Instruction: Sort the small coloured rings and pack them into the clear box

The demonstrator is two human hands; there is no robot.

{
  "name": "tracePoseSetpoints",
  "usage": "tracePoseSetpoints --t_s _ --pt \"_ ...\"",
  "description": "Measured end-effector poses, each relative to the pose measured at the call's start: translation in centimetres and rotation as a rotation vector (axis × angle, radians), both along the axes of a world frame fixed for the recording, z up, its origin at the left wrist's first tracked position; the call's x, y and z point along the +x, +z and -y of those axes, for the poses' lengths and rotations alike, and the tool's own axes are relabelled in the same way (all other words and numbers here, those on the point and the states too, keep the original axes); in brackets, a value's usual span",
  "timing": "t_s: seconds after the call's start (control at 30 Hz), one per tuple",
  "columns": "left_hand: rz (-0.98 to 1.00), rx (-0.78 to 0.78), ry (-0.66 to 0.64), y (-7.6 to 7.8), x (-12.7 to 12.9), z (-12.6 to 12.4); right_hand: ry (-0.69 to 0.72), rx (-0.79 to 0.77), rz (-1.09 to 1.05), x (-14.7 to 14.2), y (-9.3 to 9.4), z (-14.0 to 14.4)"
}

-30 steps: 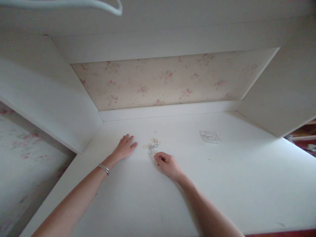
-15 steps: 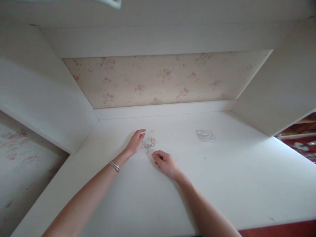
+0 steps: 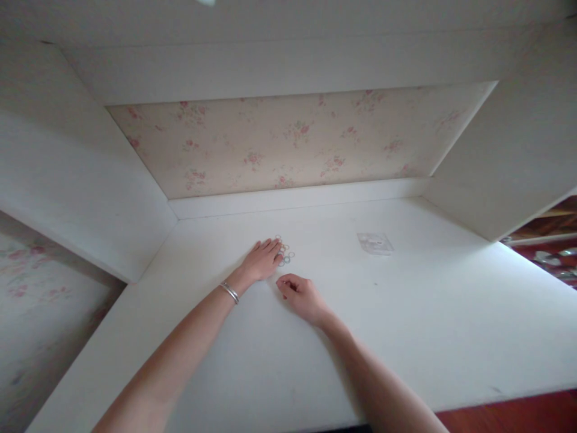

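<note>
Rings point(image 3: 286, 257): small thin loops in pale yellow, blue and grey, lying flat in a loose cluster on the tabletop point(image 3: 406, 337), toward its back edge and left of the middle.
Ring count: about five show beside the fingertips; the rest lie under the hand, so the full number cannot be told.
Left hand point(image 3: 261, 263): one, palm down, fingers spread flat and released, lying over the cluster's left part and touching it; nothing gripped.
Bracelet point(image 3: 229, 292): one, silver, on the left wrist.
Right hand point(image 3: 301, 294): one, resting on the tabletop just in front of the rings, fingers curled into a loose fist; whether it holds a ring cannot be told.
Bag point(image 3: 375, 243): one clear packet, flat, well apart to the right of the rings, near the back edge.
</note>
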State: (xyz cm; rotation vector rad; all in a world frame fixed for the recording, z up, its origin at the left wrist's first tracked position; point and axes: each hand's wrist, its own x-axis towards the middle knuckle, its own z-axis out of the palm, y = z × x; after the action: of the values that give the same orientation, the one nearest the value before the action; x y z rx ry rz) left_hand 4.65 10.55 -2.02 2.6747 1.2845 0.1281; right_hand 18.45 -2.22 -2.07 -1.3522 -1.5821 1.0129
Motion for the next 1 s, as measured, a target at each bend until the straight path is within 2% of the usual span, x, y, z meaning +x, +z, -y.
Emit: tracePoseSetpoints --t_s 0.1,0.23,0.33,0.53,0.63,0.77,1.0 --pt "0.019 0.030 0.047 -0.1 1.0 -0.4 0.003 -0.008 -0.010 0.1 -0.1 0.0" --pt "0.079 0.081 0.048 -0.1 0.9 -0.1 0.018 -0.023 -0.029 0.2 0.2 0.0" --pt "0.114 0.079 0.073 0.2 0.1 0.2 0.011 -0.034 -0.039 0.2 0.3 0.0" --pt "0.278 0.122 0.245 0.9 -2.4 1.6 -0.045 -0.064 -0.072 0.2 0.1 0.2" --pt "0.377 0.153 0.290 0.6 -3.8 3.2 -0.101 -0.049 -0.073 0.5 -0.2 0.2" --pt "0.398 0.176 0.333 0.1 -4.9 4.5 -0.177 -0.071 -0.087 0.8 -0.5 0.1" --pt "0.312 0.189 0.256 1.1 -2.5 2.6 -0.180 -0.059 -0.064 0.5 -1.0 0.3"
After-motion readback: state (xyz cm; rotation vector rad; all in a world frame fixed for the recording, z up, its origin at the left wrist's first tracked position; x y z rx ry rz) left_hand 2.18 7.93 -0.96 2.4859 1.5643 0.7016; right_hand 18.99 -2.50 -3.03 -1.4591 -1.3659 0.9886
